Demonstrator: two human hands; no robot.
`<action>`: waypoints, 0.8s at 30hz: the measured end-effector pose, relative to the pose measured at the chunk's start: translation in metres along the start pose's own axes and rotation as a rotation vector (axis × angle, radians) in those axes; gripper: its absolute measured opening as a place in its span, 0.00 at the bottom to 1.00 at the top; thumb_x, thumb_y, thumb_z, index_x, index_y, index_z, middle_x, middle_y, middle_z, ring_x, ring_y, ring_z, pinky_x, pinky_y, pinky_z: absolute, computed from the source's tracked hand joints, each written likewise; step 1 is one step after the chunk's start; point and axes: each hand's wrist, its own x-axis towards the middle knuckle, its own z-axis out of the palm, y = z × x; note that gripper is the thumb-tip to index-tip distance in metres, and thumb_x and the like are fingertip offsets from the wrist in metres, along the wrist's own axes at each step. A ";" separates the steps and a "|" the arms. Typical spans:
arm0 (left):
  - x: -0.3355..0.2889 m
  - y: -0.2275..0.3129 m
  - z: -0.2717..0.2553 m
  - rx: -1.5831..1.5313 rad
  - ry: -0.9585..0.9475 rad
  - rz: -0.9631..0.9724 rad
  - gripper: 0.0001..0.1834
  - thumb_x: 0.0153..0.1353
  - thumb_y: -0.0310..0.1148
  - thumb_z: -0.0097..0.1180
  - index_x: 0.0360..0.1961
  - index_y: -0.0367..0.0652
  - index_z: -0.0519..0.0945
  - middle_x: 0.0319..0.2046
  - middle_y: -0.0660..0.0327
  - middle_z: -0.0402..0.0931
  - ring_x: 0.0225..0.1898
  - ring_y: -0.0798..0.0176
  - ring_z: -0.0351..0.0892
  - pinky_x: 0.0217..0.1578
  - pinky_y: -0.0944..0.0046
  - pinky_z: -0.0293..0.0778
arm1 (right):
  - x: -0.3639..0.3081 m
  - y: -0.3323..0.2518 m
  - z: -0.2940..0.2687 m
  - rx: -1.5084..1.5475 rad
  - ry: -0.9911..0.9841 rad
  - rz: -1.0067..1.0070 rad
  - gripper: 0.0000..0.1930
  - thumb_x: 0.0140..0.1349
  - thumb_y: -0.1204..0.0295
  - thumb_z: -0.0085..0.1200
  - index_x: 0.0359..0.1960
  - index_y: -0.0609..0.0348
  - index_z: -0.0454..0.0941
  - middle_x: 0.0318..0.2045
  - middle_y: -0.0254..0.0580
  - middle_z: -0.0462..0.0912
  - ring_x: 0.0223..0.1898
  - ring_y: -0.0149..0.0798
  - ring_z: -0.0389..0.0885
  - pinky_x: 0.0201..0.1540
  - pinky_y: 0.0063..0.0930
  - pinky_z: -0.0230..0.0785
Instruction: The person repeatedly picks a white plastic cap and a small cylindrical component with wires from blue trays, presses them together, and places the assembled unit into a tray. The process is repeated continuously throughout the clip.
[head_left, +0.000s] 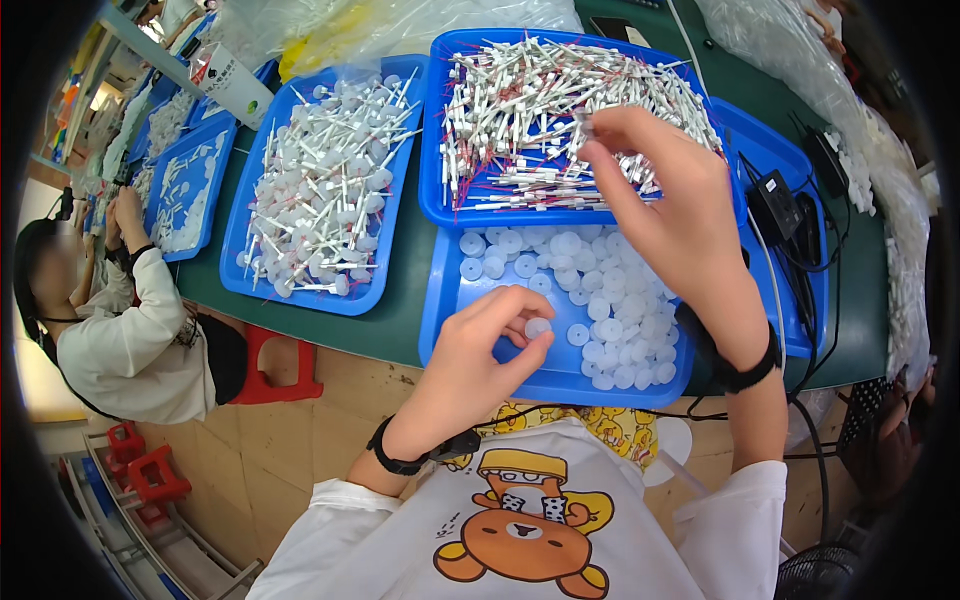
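Note:
My left hand [472, 345] is closed over the near blue tray [436, 325], pinching a small round translucent white disc [538, 328] between thumb and fingers. Many similar loose discs [625, 335] lie in that tray, some with a small centre hole. My right hand [680, 200] hangs above the far blue tray [432, 150], its thumb and forefinger brought together. Whatever sits at those fingertips is too small to make out. Thin white sticks [500, 100] with red wires fill the far tray, whose near edge overlaps the disc tray.
On the left, a blue tray [232, 250] holds sticks fitted with discs. A white cup [230, 85] stands behind it. Black cables and an adapter [775, 205] lie in blue trays at right. Another person [140, 330] works at far left, near a red stool [275, 370].

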 end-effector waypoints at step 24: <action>-0.013 0.025 -0.004 -0.885 -0.192 -0.224 0.14 0.72 0.29 0.49 0.53 0.30 0.72 0.44 0.37 0.81 0.43 0.50 0.86 0.47 0.54 0.82 | -0.098 -0.079 -0.064 0.083 -0.288 0.319 0.13 0.51 0.81 0.65 0.40 0.64 0.82 0.22 0.40 0.68 0.21 0.41 0.69 0.22 0.34 0.57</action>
